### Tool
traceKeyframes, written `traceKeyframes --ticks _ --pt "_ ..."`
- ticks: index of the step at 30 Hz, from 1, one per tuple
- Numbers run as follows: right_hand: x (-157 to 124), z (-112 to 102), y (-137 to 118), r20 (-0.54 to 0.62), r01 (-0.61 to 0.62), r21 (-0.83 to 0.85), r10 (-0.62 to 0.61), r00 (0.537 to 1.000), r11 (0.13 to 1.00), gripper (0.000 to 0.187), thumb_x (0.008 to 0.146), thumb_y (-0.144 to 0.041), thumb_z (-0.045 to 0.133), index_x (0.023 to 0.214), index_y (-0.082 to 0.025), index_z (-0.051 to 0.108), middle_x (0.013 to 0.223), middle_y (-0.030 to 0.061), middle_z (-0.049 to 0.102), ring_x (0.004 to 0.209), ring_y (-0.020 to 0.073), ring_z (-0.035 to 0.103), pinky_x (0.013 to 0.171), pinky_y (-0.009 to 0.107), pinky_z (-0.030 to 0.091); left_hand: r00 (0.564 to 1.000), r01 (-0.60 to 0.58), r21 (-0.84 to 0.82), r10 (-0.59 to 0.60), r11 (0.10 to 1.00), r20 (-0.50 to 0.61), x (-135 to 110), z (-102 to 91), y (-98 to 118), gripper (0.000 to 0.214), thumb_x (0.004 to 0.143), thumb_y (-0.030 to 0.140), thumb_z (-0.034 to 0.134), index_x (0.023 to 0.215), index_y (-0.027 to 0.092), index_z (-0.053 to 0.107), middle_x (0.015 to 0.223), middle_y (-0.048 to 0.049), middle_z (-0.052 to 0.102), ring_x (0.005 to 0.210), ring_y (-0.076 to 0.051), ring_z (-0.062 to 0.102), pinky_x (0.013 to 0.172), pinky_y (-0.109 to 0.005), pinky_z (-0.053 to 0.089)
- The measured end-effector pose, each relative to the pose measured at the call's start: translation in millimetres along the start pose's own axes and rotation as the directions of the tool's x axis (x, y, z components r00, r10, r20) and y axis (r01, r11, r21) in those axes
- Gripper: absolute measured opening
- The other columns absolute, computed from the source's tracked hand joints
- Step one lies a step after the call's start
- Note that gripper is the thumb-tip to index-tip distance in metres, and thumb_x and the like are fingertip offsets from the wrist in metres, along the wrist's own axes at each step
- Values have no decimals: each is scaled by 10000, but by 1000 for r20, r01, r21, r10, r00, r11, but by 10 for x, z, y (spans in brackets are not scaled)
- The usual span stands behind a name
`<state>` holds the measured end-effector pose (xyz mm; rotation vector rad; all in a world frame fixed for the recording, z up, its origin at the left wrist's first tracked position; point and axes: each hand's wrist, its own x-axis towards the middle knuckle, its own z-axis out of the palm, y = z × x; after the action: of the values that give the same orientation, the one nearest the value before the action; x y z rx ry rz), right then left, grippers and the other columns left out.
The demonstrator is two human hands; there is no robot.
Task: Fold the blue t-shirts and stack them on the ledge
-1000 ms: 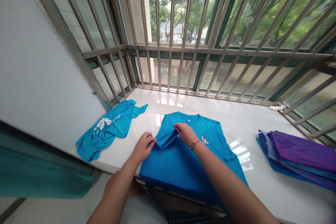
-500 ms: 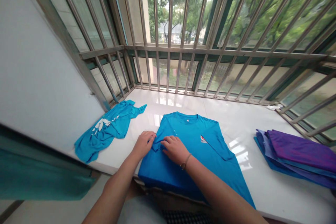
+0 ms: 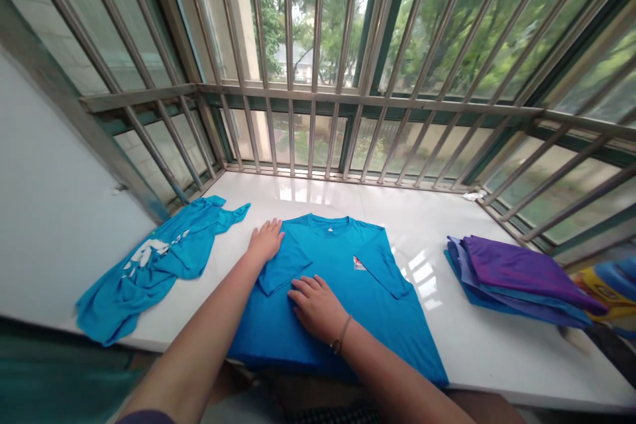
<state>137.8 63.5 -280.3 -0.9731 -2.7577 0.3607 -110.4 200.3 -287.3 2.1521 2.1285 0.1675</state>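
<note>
So the blue T-shirt (image 3: 342, 265) is lying spread out face up on the white ledge (image 3: 497, 358), right in front of the person, with its neckline pointing toward the window bars (image 3: 318, 99) and its bottom end reaching the ledge's near edge. The left hand (image 3: 267, 238) is resting palm down along the outer edge of the near sleeve (image 3: 288, 258), fingers stretched out and slightly apart, so it's pressing rather than pinching anything. The right hand (image 3: 320, 308) is lying on the shirt's body just below that sleeve's hem, fingers loosely spread and a bit bent, not gripping any cloth that I can see. There's a thin bracelet (image 3: 340, 339) sitting on that wrist. A small logo patch (image 3: 358, 263) is showing on the chest, beside the other sleeve. Over on the left, a crumpled blue shirt (image 3: 183, 258) with a white print (image 3: 146, 255) is lying near the wall, apart from the spread one. On the right, a folded stack of purple and blue clothes (image 3: 521, 285) is sitting well apart, with a blurry yellow-and-blue container (image 3: 603, 285) showing behind its far end.
</note>
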Motion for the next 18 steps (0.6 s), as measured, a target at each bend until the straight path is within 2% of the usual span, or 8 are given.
traceKeyframes --ticks 2,4,7,10,13,18 --pt "-73 -28 63 3 -19 13 19 1000 1000 362 1110 -344 528 1460 -299 607 1595 49 583 1493 281 479 1277 588 334 999 7 22 -6 1000 -50 8 17 -28 583 1116 347 320 1668 202 438 1766 -146 334 1617 -358 357 1280 -659 298" --pt "-140 -64 124 -8 -50 19 50 999 999 365 1098 -331 554 1457 -292 609 1597 56 581 1504 286 470 1284 583 324 993 -68 29 70 997 -91 1 46 -8 581 1123 338 282 1666 212 446 1771 -112 335 1626 -303 351 1313 -580 283" --pt "-261 -129 212 -53 -104 5 104 993 995 366 1080 -301 586 1444 -282 620 1595 71 582 1501 290 473 1286 560 319 981 -193 11 193 981 -26 -12 107 67 580 1128 387 292 1664 234 454 1752 -85 385 1624 -268 360 1322 -540 286" --pt "-408 -213 317 -107 -193 -45 187 977 980 350 1073 -285 592 1420 -282 636 1542 82 618 1437 284 528 1234 501 385 987 -159 11 158 987 36 3 173 125 608 1120 433 322 1684 222 416 1766 -99 349 1639 -299 326 1307 -600 291" --pt "-544 -329 476 -166 -363 -112 343 925 925 300 1080 -284 568 1363 -260 663 1409 105 680 1309 281 600 1107 431 472 996 -91 10 91 996 10 41 228 147 628 1123 447 289 1696 212 389 1779 -107 317 1650 -301 299 1310 -620 274" --pt "-757 -531 826 -248 -606 -245 556 794 757 293 1047 -299 610 1325 -225 666 1247 127 697 1135 304 633 901 393 510 999 -28 -10 28 1000 -28 65 275 153 679 1119 511 268 1711 191 356 1788 -117 292 1661 -311 266 1327 -603 248"
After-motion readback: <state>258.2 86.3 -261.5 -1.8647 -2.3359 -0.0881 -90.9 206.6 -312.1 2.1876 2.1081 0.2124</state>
